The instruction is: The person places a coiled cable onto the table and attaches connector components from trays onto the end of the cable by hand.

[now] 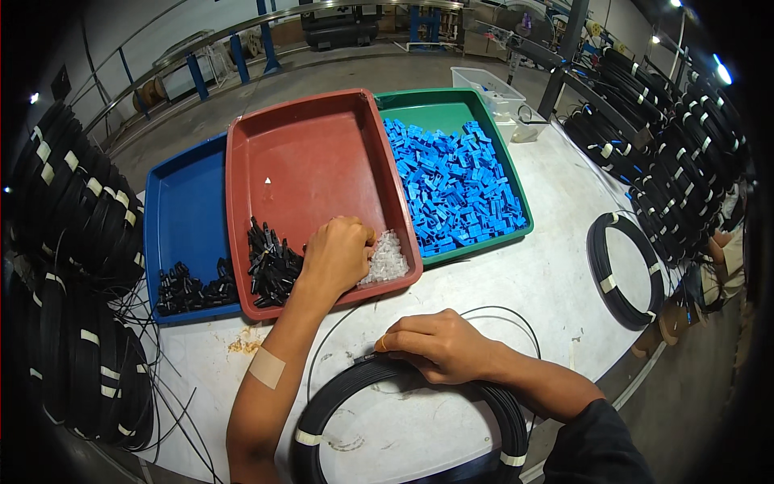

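My left hand (337,252) reaches into the red tray (310,137), at the edge of a heap of small clear plastic pieces (387,262). Its fingers are bent together, and what they hold, if anything, is hidden. Left of this hand, small black connector parts (270,266) lie piled in the same tray. My right hand (443,345) is closed in a pinch on a small black connector (367,357) at a cable end, just over the top of a coil of black cable (310,411). Pale tape bands wrap the coil, which rests on the white table nearest me.
A blue tray (189,194) with black parts stands left; a green tray (439,101) holds many blue clips (455,185). Another cable coil (598,266) lies at the right. Stacked coils (68,194) flank the table. A clear bin (492,89) sits behind.
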A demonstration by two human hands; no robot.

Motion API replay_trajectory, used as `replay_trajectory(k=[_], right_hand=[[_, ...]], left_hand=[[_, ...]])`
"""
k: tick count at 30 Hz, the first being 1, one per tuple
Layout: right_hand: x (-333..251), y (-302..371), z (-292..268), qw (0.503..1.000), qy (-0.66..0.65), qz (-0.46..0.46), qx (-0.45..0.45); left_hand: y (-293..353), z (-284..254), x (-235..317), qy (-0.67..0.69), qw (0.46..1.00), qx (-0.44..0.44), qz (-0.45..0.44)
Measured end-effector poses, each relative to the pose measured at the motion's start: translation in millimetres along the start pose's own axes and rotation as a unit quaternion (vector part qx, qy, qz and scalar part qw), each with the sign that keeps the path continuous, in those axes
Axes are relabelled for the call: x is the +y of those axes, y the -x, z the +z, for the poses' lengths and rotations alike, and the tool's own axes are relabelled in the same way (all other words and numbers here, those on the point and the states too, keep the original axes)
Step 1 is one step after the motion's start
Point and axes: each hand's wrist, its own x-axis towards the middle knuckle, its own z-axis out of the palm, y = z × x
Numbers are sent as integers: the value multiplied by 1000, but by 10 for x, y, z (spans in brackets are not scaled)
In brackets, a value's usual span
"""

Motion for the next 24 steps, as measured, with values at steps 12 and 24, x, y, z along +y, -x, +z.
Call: replay_trajectory(k=[12,24], right_hand=[[-6,19,3,1000,5,3,-3],[-25,21,3,999,40,-16,-2]], left_hand=[[39,-16,26,-47,998,-1,45],[82,-38,-11,-40,996,3,81]])
